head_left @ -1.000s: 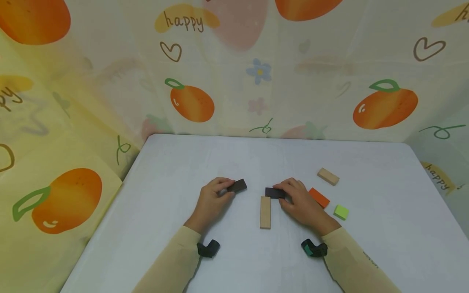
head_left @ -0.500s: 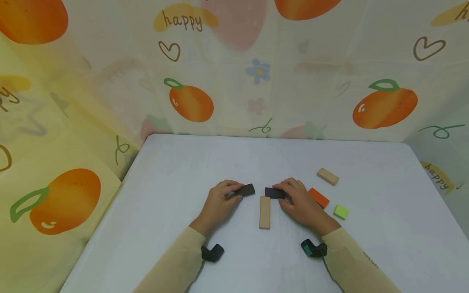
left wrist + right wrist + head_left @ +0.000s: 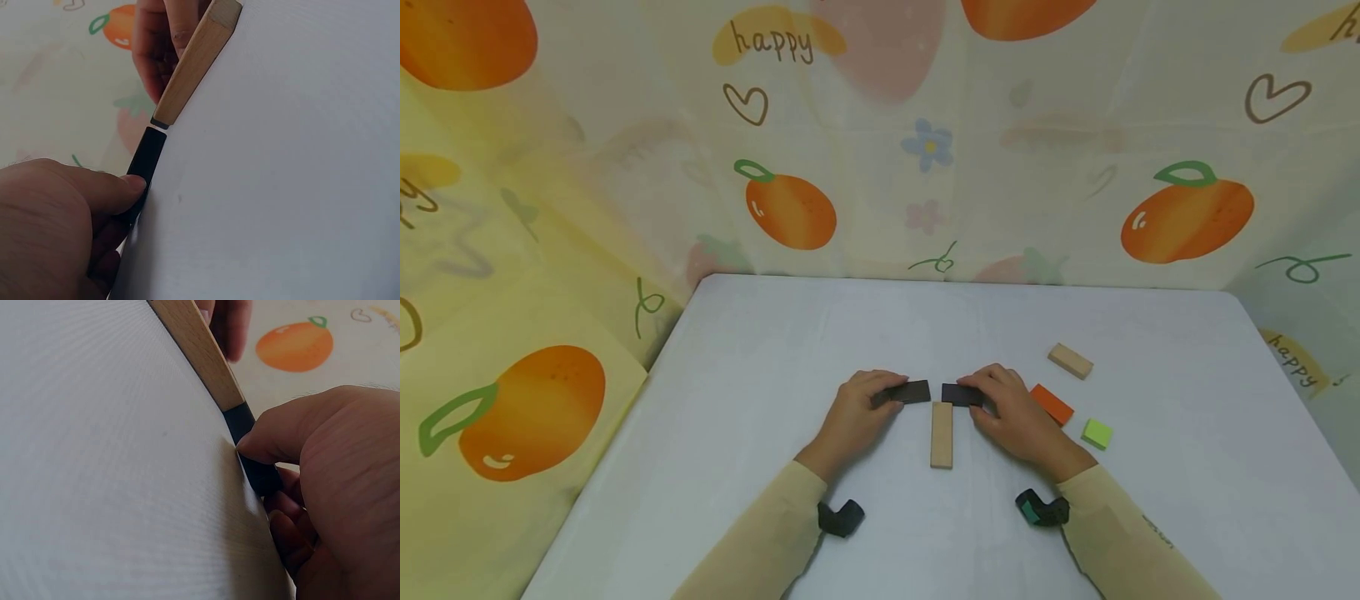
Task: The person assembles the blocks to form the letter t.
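My left hand [image 3: 859, 414] pinches a black rectangular block [image 3: 913, 392] between thumb and fingers, its long side running left to right. Facing it across a narrow gap is a second black block [image 3: 958, 394], pinched by my right hand [image 3: 1017, 414]. Just below that gap a plain wooden block [image 3: 942, 436] lies lengthwise toward me, its far end at the right black block's near edge. In the left wrist view the thumb presses the side of the black block [image 3: 147, 156]. The right wrist view has the other black block [image 3: 253, 450] under the right thumb.
To the right of my right hand lie an orange block [image 3: 1052, 405], partly covered by the hand, and a small lime green block [image 3: 1097, 433]. Farther back is another wooden block [image 3: 1071, 361]. A printed curtain [image 3: 880, 150] hangs behind the white table [image 3: 775, 325].
My left hand has moved right and slightly nearer me with its black block, narrowing the gap and turning the block straighter. The right hand stays where it was.
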### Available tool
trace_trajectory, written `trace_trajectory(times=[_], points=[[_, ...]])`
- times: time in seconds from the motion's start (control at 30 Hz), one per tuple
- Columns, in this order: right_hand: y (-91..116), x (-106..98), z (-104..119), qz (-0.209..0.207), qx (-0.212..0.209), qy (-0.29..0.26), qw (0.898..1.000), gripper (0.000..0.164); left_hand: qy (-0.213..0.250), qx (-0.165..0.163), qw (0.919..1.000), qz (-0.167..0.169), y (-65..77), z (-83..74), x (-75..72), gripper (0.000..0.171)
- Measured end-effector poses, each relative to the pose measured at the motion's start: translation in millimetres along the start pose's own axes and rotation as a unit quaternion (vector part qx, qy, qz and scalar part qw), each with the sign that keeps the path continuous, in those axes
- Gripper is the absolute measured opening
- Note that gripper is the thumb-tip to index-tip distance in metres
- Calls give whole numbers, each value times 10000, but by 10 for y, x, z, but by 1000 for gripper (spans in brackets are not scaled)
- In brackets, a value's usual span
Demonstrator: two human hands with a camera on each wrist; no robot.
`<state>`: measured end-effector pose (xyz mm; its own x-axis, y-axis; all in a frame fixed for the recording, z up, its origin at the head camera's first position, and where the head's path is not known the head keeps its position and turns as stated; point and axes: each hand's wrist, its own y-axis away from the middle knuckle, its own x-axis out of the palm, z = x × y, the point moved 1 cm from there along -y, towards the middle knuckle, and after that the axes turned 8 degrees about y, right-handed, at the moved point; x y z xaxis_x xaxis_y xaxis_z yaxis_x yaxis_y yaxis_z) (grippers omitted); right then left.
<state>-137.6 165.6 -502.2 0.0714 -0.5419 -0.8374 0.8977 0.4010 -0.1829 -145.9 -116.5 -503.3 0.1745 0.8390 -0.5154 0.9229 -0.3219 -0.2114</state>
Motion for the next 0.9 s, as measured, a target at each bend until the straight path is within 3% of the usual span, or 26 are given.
trace_trajectory(times=[0.9], points=[[-8, 15, -30, -21, -100, -68, 9999, 37, -62, -104, 9993, 364, -73, -57, 66, 43]])
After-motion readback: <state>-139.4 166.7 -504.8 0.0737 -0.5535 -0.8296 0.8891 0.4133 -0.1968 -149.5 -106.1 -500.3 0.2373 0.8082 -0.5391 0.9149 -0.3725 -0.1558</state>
